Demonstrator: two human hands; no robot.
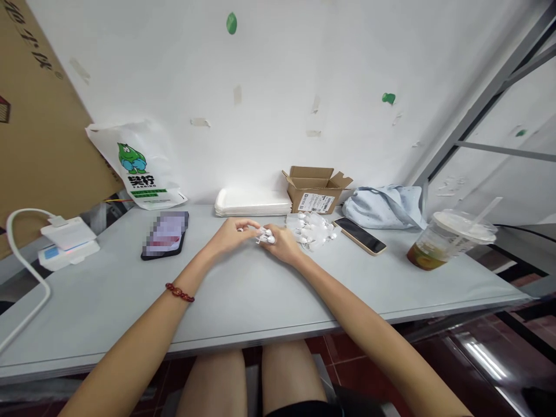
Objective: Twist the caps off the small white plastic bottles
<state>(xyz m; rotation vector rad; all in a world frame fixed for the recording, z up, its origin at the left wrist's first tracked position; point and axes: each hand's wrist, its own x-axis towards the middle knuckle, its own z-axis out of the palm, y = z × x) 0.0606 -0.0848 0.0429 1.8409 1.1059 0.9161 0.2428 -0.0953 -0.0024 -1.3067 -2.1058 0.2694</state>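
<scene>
My right hand (pixel 281 244) is closed around a bunch of small white pieces (pixel 266 236) with rounded ends, which look like earbuds, though they are too small to be sure. My left hand (pixel 234 234) is curled, its thumb and fingertips meeting the left side of that bunch. A small white bit also shows inside the curl of the left fingers. Just right of my right hand lies a loose pile of similar white pieces (pixel 310 229) among clear plastic wrapping. Both hands are just above the grey table (pixel 260 301).
Behind the hands stand a stack of white trays (pixel 252 202) and an open cardboard box (pixel 315 200). Phones lie left (pixel 167 234) and right (pixel 360 236). A plastic drink cup (pixel 449 240), a light blue pouch (pixel 384 207), a white bag (pixel 141 168) and a white charger (pixel 69 240) surround them.
</scene>
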